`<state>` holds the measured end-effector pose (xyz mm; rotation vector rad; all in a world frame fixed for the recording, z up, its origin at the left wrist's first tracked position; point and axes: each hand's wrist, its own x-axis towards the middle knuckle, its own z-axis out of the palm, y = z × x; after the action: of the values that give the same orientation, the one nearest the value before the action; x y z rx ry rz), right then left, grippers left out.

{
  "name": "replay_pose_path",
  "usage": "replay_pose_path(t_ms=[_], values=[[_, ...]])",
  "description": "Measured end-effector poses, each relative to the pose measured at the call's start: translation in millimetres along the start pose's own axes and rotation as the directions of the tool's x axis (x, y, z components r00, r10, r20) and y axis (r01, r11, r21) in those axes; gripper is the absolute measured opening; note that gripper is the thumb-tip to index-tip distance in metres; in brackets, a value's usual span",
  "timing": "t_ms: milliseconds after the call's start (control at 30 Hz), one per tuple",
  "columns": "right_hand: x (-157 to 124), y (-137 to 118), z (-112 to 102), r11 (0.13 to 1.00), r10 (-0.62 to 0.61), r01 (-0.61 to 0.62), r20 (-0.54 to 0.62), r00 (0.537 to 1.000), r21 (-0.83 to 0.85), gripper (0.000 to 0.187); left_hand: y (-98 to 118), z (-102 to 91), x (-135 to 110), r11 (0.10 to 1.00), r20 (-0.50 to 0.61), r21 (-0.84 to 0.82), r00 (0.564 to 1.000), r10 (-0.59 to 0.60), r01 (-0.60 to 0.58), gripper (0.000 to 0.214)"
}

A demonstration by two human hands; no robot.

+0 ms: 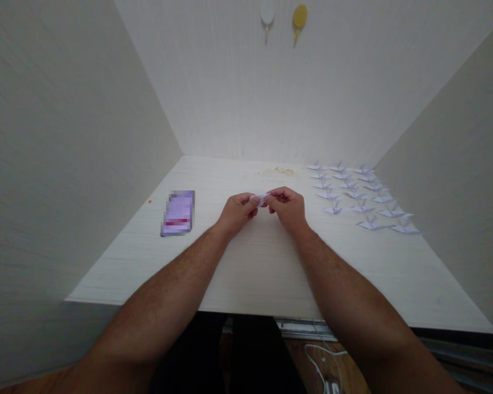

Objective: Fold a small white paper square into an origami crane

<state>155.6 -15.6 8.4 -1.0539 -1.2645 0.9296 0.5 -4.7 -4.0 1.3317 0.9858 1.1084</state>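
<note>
A small piece of folded white paper is held between my two hands, above the middle of the white table. My left hand pinches its left end between thumb and fingers. At the right end, the thumb and fingers of my right hand are closed on the same paper. The fingers cover much of it, so its exact folded shape cannot be made out. To the right, several white paper cranes stand in rows on the table, apart from my hands.
A blurred purple-screened device lies on the table's left side. Walls enclose the white table at the left, back and right. A white hook and a yellow hook are on the back wall. White cables lie below.
</note>
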Motion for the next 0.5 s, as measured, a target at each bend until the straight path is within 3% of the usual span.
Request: replay_pose_path(t_ms=[200, 500], values=[[-1.5, -0.9, 0.6, 0.996, -0.058, 0.054, -0.051, 0.997, -0.071, 0.019, 2.4, 2.3, -1.7, 0.990, -0.052, 0.133, 0.998, 0.047, -0.040, 0.036], [-2.1, -1.8, 3.1, 0.992, -0.077, 0.067, -0.089, 0.993, -0.103, 0.017, 7.8, 5.9, -3.8, 0.978, -0.113, 0.200, 0.991, 0.078, -0.054, 0.031]])
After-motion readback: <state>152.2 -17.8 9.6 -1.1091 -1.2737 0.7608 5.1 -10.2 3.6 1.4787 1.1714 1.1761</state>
